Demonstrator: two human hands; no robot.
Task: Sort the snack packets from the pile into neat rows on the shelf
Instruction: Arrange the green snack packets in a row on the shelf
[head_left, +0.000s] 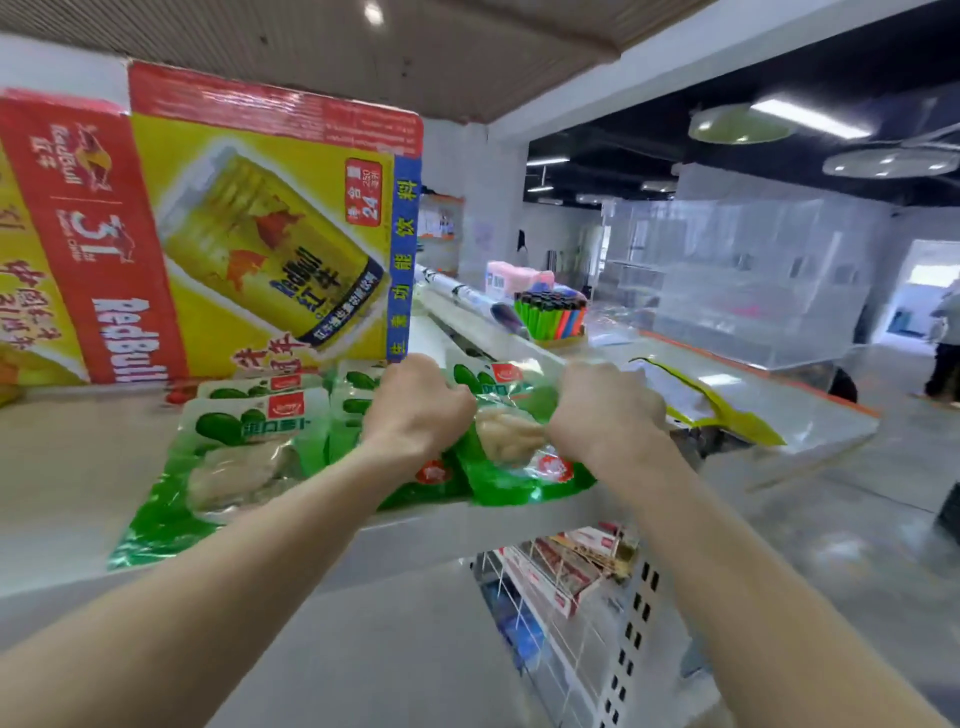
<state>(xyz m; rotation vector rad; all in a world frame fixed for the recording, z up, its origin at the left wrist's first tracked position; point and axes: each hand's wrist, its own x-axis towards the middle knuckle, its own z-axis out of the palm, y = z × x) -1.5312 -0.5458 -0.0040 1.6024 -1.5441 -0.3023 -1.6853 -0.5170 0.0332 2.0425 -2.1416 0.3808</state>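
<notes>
White shop shelving fills the foreground, and its top shelf (62, 467) carries an upside-down Red Bull carton (234, 234) at 10 o'clock from the hands. A green snack packet (514, 441) sits at the shelf's right front corner, between both hands. The left hand (415, 405) is curled on its 9 o'clock edge and the right hand (605, 410) on its 3 o'clock edge, apparently pinching the film, though the fingertips are hidden. Neighbouring packets (228, 467) lie flat at 9 o'clock, overlapping. A lighter display (550, 314) stands at 1 o'clock, and a yellow-green bag (727, 410) lies at 3 o'clock. Red boxes (561, 566) sit on a lower shelf at 6 o'clock.
</notes>
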